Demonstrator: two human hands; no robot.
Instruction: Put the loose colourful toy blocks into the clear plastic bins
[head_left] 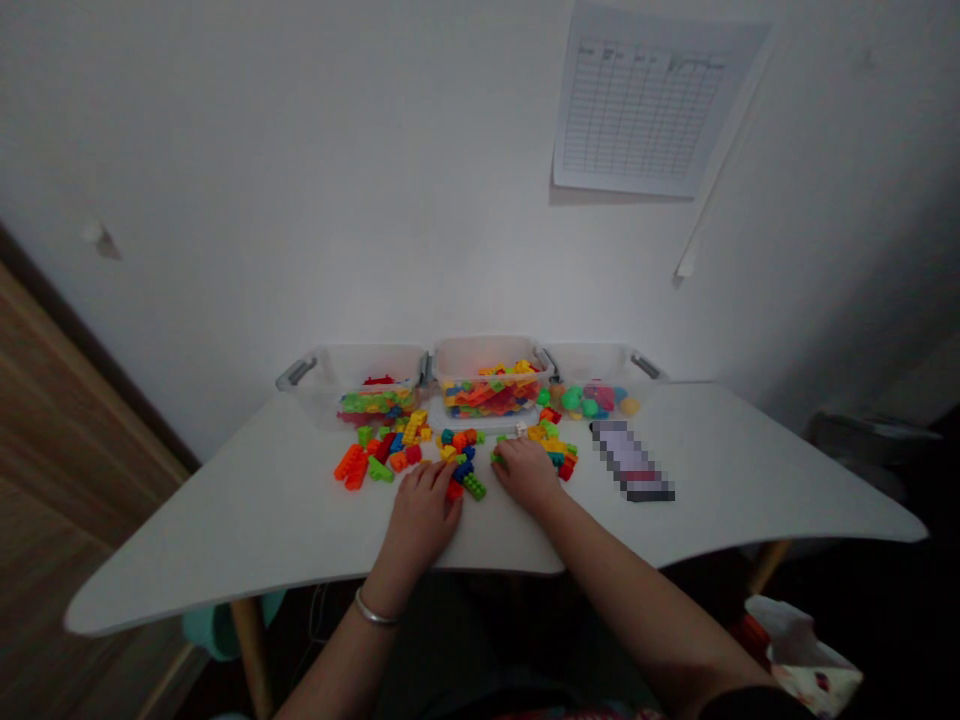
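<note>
The left hand [424, 512] rests on the white surface [225, 520], its fingers [433, 478] slightly spread and curled down just beside a red brick [454, 490]. The right hand [526, 474] lies palm down among the bricks, its fingers [504, 450] bunched narrowly at a small green brick [496, 457]. Whether either hand holds anything cannot be made out, since the fingers cover what lies beneath them. A ribbed green brick [474, 487] lies between the hands, amid loose scattered plastic building bricks [397, 450]. Behind them stand three clear plastic bins side by side: the left bin [352, 385], the middle bin [491, 350] with mixed bricks, and the right bin [592, 365] with rounded colored pieces. Their contents look hazy through the walls. A flat object [630, 460] to the right is pixelated beyond recognition. A silver bangle [376, 610] circles the left wrist.
</note>
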